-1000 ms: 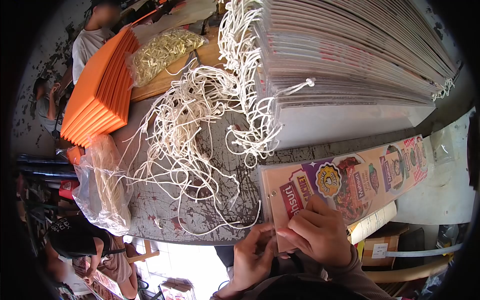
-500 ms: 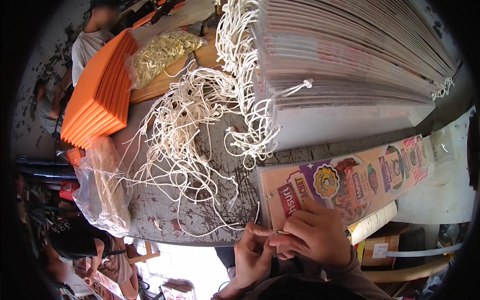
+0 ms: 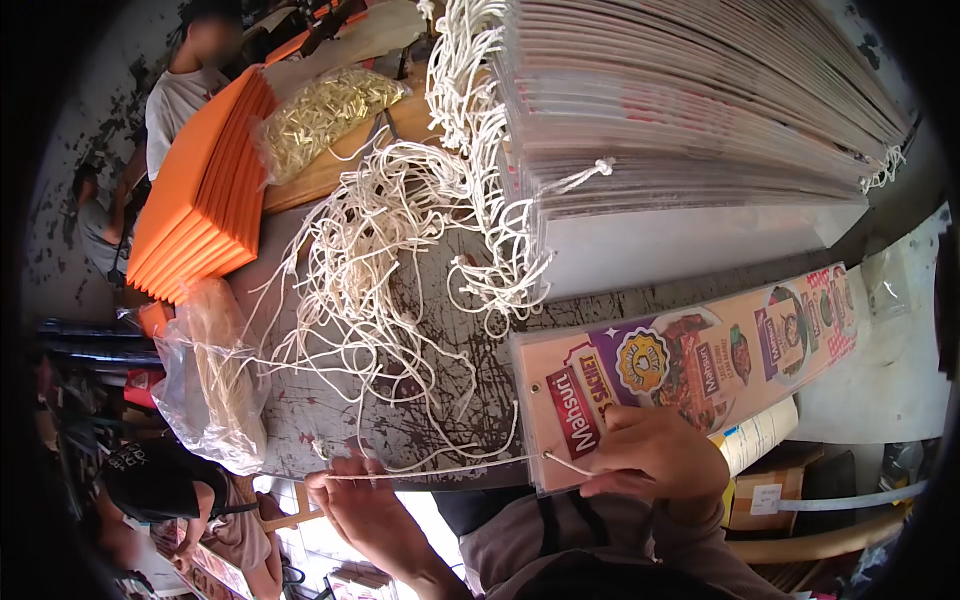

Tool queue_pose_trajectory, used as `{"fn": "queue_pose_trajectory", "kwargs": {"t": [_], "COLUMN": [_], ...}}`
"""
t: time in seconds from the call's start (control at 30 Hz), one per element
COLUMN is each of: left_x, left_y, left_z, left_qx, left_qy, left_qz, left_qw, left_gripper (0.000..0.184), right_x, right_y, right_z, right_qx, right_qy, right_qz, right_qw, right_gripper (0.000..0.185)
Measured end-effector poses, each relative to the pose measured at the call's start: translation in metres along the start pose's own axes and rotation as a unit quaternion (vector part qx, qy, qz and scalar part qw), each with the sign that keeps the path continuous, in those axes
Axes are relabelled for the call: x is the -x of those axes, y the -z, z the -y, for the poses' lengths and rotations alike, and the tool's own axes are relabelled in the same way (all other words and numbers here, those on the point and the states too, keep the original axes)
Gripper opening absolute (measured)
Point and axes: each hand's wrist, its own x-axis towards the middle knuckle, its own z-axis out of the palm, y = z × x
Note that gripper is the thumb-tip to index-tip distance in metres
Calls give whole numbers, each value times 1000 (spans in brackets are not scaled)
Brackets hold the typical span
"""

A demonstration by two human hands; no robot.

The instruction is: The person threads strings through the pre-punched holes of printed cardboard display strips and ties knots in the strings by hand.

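string pile point(image 3: 370, 235) on table point(image 3: 300, 415); folded stack point(image 3: 200, 190) left, sheet stack point(image 3: 690, 120) right; printed sheets point(image 3: 690, 370) before sheet stack.

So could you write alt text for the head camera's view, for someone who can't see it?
A white cord stretches from a person's left hand through a corner hole in a printed card to the right hand. Beyond lie tangled cords, a large card stack and an orange stack.

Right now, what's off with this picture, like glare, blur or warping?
Head view: black, rounded corners and a bowed table edge, likely from a wide lens; floor washed out to white below it; shiny glare on the clear bag; left hand slightly soft, perhaps from motion; background faces blurred; string between the hands clear enough to follow.
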Motion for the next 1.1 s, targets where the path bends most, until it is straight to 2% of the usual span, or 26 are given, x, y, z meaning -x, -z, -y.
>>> {"fn": "queue_pose_trajectory", "kwargs": {"t": [0.03,0.07,0.1,0.13,0.17,0.2,0.23,0.27,0.3,0.33,0.37,0.43,0.47,0.53,0.6,0.67,0.73,0.77,0.8,0.87,0.9,0.93,0.97,1.03,1.1], "left_x": [2,1,-2,-6,-10,-13,-14,-12,-10,-8,-8,-5,-2,2,4,8,11,11,11,9,9,8,9,9,12], "left_y": [-16,-16,-15,-13,-7,-2,2,4,-3,-10,-15,-24,-29,-39,-49,-57,-60,-59,-60,-61,-61,-62,-62,-64,-68], "left_z": [-4,-5,-7,-9,-8,-7,-5,-3,-2,-1,5,13,14,20,26,29,32,35,37,37,38,38,38,39,41], "left_qx": [98,99,185,270,271,246,218,218,60,-99,-239,-280,-305,-418,-478,-477,-476,-469,-462,-459,-446,-433,-433,-346,-324], "left_qy": [53,53,107,159,159,148,135,135,95,53,12,-9,-4,-52,-130,-116,-103,-88,-73,-83,-52,-21,-21,35,51], "left_qz": [-38,-38,-33,-27,-27,89,204,203,198,187,196,245,256,281,331,350,370,367,364,375,378,380,380,386,376], "left_qw": [993,993,976,949,949,954,945,945,974,976,951,928,917,863,803,797,791,798,806,801,810,817,817,855,866], "left_gripper": [11,11,10,9,9,8,7,7,6,6,8,15,17,20,21,22,23,23,23,24,23,22,22,20,19], "right_x": [1,2,5,11,19,26,32,38,41,44,46,44,41,35,34,36,41,42,39,31,27,28,30,17,-8], "right_y": [2,3,4,9,13,16,16,14,14,16,19,21,22,25,33,41,50,54,56,56,52,46,37,31,29], "right_z": [-5,-14,-19,-21,-24,-26,-29,-33,-35,-36,-35,-36,-36,-36,-31,-24,-20,-21,-18,-9,-6,-6,-8,0,19], "right_qx": [1,-57,-114,-112,-187,-261,-261,-350,-434,-434,-517,-653,-653,-793,-793,-792,-774,-763,-763,-622,-591,-591,-489,-260,-83], "right_qy": [1,58,114,115,101,86,86,89,90,90,67,50,51,143,140,136,225,274,274,373,374,374,275,129,32], "right_qz": [0,-25,-48,-48,-88,-128,-127,-213,-294,-294,-326,-391,-391,-306,-311,-316,-304,-263,-263,-335,-346,-345,-405,-396,-287], "right_qw": [1000,996,986,986,973,953,953,908,847,847,789,647,647,507,505,504,508,523,523,602,626,625,722,871,954], "right_gripper": [18,20,22,22,26,30,30,35,40,40,41,44,44,45,45,45,46,41,41,37,28,28,21,12,22]}}
